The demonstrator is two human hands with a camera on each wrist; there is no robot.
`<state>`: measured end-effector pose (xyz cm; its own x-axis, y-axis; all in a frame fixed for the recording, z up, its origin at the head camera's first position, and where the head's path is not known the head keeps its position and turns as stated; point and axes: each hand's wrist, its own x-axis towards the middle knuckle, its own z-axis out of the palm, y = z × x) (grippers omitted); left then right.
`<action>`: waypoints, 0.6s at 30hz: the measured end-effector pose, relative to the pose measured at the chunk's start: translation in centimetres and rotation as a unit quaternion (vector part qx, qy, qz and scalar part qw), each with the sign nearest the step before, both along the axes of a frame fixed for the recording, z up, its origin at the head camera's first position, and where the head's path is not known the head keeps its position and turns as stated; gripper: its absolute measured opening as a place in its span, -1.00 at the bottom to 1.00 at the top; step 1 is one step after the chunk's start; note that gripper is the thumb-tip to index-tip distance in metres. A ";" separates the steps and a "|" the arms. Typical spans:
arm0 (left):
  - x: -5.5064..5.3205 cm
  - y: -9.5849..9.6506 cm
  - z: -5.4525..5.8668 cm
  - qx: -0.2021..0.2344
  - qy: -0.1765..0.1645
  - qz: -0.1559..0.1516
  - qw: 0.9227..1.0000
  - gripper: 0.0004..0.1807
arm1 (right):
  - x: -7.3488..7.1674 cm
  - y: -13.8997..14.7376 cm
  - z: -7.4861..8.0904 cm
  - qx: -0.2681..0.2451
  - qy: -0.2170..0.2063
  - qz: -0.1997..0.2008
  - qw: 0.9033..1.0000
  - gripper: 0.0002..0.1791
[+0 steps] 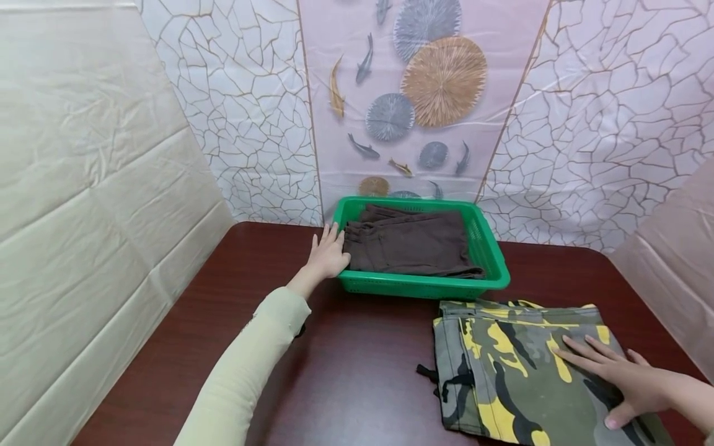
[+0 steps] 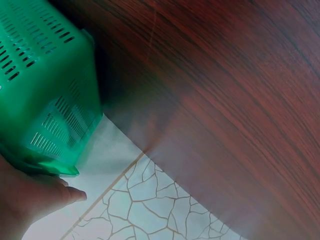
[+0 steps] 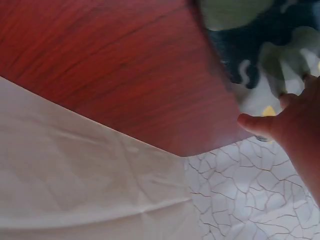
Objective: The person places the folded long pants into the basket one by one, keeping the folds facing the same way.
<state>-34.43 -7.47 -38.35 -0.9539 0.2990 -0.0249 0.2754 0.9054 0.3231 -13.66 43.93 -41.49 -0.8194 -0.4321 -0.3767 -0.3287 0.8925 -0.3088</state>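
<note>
A green plastic basket stands at the back of the table, holding folded dark brown trousers. On its left rim rests my left hand, the fingers stretched out toward the back. The left wrist view shows part of that hand against the rim of the slotted basket. At the front right lie folded camouflage trousers in grey, green, black and yellow, with black cords at their left side. My right hand lies on them with its fingers spread.
The dark red-brown table has rounded back corners. Behind it hangs a patterned cloth with fish and crack lines. A beige cloth hangs along the left side, another along the right.
</note>
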 end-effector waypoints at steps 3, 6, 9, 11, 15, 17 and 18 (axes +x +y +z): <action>0.0 0.1 0.2 0.003 0.006 -0.001 1.000 -0.36 | 0.0 0.4 -0.6 -0.006 0.017 0.015 1.000 0.08; 0.0 0.0 0.1 0.003 0.004 0.002 1.000 -0.36 | 0.0 0.2 -1.3 -0.045 0.075 0.065 0.994 0.02; 0.0 -0.2 -0.1 -0.004 -0.002 0.008 1.000 -0.36 | 0.0 -0.7 -2.0 -0.111 0.090 0.093 0.985 -0.04; 0.1 -0.3 -0.2 -0.006 -0.005 0.010 1.000 -0.36 | 0.0 -1.8 -2.2 -0.141 0.071 0.101 0.982 -0.03; 0.1 -0.2 -0.2 -0.001 0.001 0.004 1.000 -0.36 | -0.6 -4.2 -1.8 -0.146 0.039 0.105 0.983 0.04; 0.0 -0.1 -0.2 0.000 0.004 0.001 1.000 -0.36 | -1.1 -5.4 -1.7 -0.137 0.028 0.103 0.985 0.08; 0.0 0.0 -0.1 0.001 0.004 0.001 1.000 -0.36 | -1.3 -5.9 -1.7 -0.136 0.024 0.103 0.985 0.09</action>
